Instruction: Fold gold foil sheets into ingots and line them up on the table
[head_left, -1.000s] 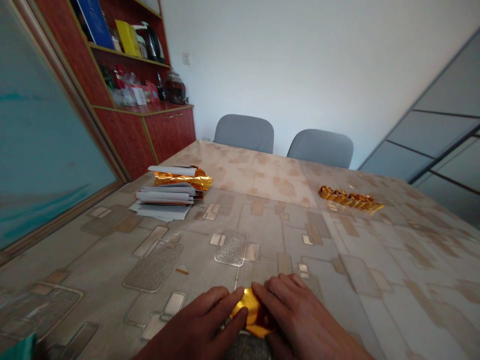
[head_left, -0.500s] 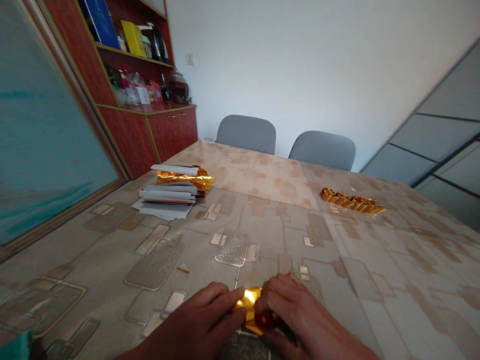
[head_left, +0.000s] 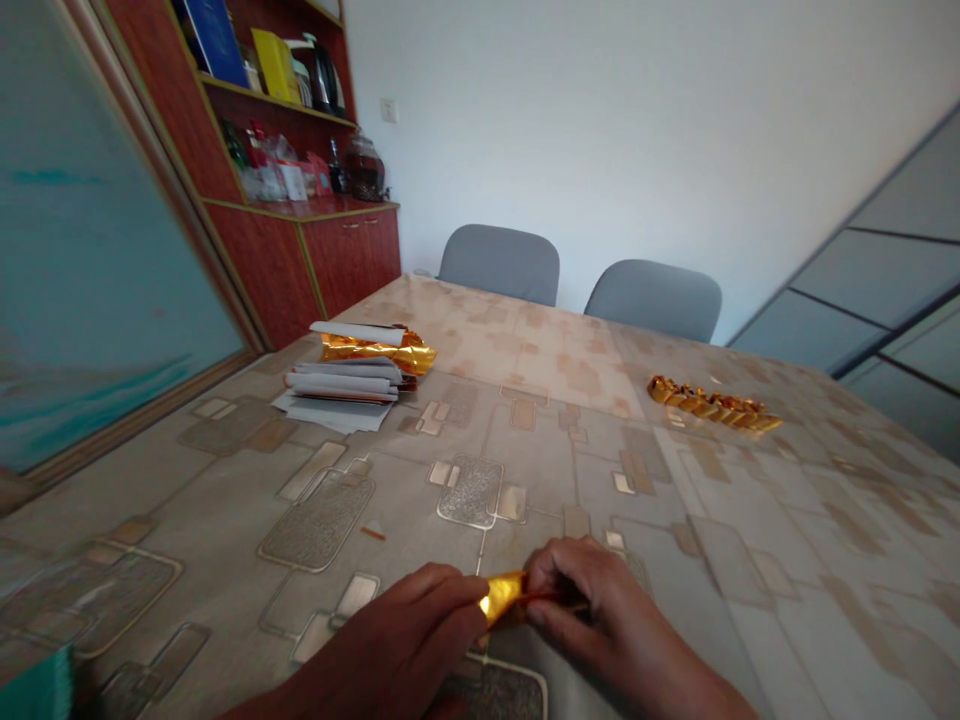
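Folded gold foil strip (head_left: 501, 595) sits at 6 o'clock, near the bottom of the view, between both hands. Shiny, creased, roughly wedge-shaped, with a thin orange-toned tail running right into the right hand's grip. Can't tell if it touches the table.

Left hand (head_left: 397, 635) comes in from 7 o'clock, knuckles up. Its fingers (head_left: 442, 590) are flat and pressed together, tips against the foil's left end; thumb not clearly visible. Right hand (head_left: 592, 610) comes in from 5 o'clock, fingers curled, thumb and index pinching the foil's right end. The other right fingers are bunched behind them.

Table has a glossy patterned cover (head_left: 570, 480), beige and grey with rounded-rectangle outlines. Nothing stands between the hands and the items beyond.

From the foil:
- 10 o'clock: small orange scrap (head_left: 373, 533) on the cover.
- 11 o'clock: stack of folded white paper sheets (head_left: 341, 385), with a crumpled gold foil sheet (head_left: 375, 350) on top.
- 2 o'clock: row of folded gold foil pieces (head_left: 709, 403), lying in a tight chain.

Farther out, two grey upholstered chairs (head_left: 499, 262) (head_left: 652, 300) stand past the table's far edge at 12 and 1 o'clock. Reddish wooden cabinet (head_left: 270, 260) at 11 o'clock holds bottles and a glass jar (head_left: 365, 168). Teal cloth (head_left: 37, 690) at the bottom-left corner.
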